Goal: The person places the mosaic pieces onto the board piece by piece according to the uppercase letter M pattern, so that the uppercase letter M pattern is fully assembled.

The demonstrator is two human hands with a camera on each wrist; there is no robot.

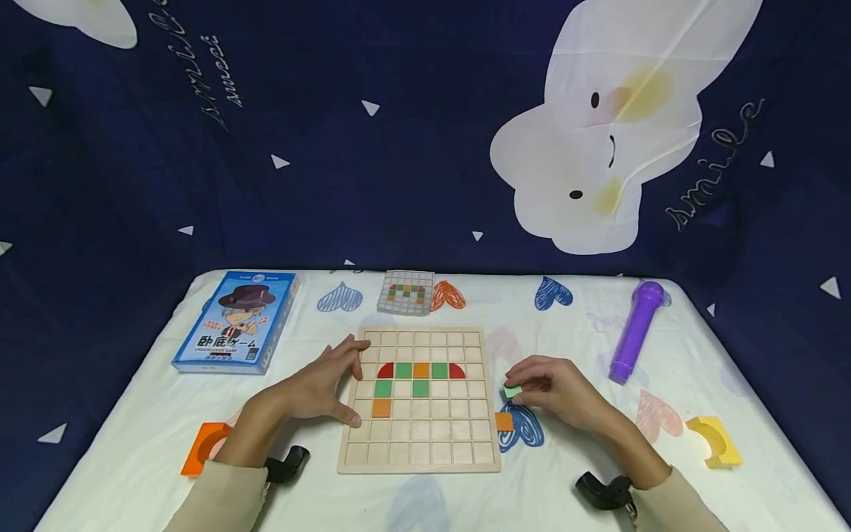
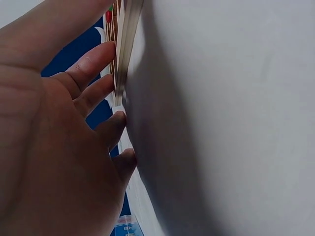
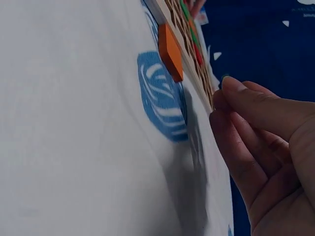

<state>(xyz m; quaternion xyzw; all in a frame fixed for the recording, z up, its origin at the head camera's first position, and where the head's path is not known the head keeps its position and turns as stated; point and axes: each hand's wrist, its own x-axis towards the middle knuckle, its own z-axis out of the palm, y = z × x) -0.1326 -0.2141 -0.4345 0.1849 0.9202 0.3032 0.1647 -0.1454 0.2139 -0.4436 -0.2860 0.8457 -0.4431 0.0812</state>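
A wooden grid board (image 1: 419, 452) lies flat in the middle of the table, with red, green and orange pieces set in its upper and middle squares. My left hand (image 1: 318, 384) rests at the board's left side, fingers spread and fairly straight, fingertips and thumb at its rim. To the right of the board, my right hand (image 1: 558, 390) pinches a green square block (image 1: 512, 391) between thumb and fingers, above the cloth. In the right wrist view the fingers hide most of that block. An orange block (image 1: 504, 422) lies beside the board's right edge, just below the right hand.
Behind the board sits a small pattern card (image 1: 406, 293) showing a coloured grid. A blue game box (image 1: 236, 323) stands at the back left, a purple microphone-shaped toy (image 1: 636, 332) at the back right. Arch blocks, orange (image 1: 196, 448) and yellow (image 1: 716, 442), lie by either forearm.
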